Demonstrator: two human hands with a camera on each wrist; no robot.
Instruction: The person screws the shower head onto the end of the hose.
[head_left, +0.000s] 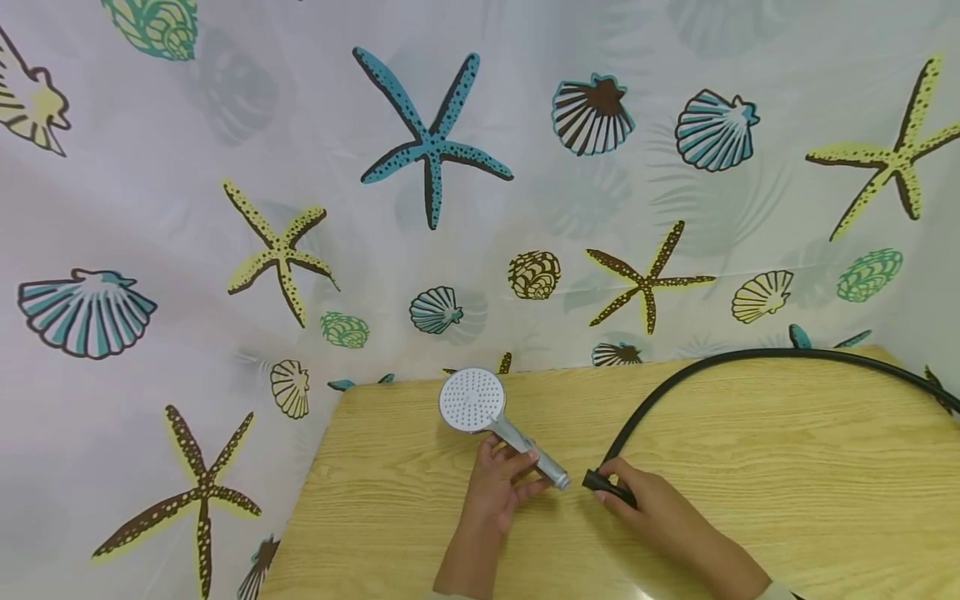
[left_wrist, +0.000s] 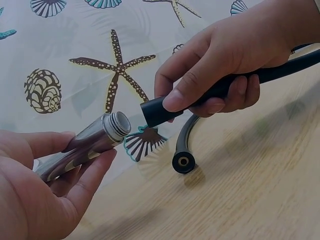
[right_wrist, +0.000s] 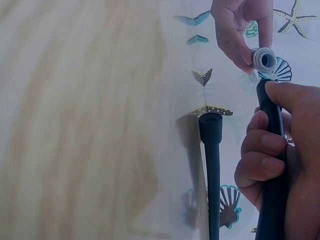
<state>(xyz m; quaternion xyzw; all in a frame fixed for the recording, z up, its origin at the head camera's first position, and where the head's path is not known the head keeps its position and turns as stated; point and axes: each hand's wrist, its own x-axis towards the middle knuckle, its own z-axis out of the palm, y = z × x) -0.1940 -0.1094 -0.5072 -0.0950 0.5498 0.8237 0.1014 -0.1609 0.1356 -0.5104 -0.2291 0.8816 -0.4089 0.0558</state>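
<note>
My left hand (head_left: 495,483) holds a chrome shower head (head_left: 472,400) by its handle, with the round white spray face up and to the left. The handle's threaded end (left_wrist: 117,125) points toward my right hand. My right hand (head_left: 652,508) grips a black shower hose (head_left: 675,379) close to its end, thumb along the top. The hose's black connector (left_wrist: 156,112) faces the threaded end across a small gap. Another black hose end (left_wrist: 183,162), with a brass-coloured opening, shows beyond the held one; it also appears in the right wrist view (right_wrist: 210,127).
A light wood-grain table (head_left: 390,500) lies beneath both hands. Behind it and at its left hangs a white curtain (head_left: 525,192) printed with starfish and shells. The hose arcs over the table's back right and runs out of view.
</note>
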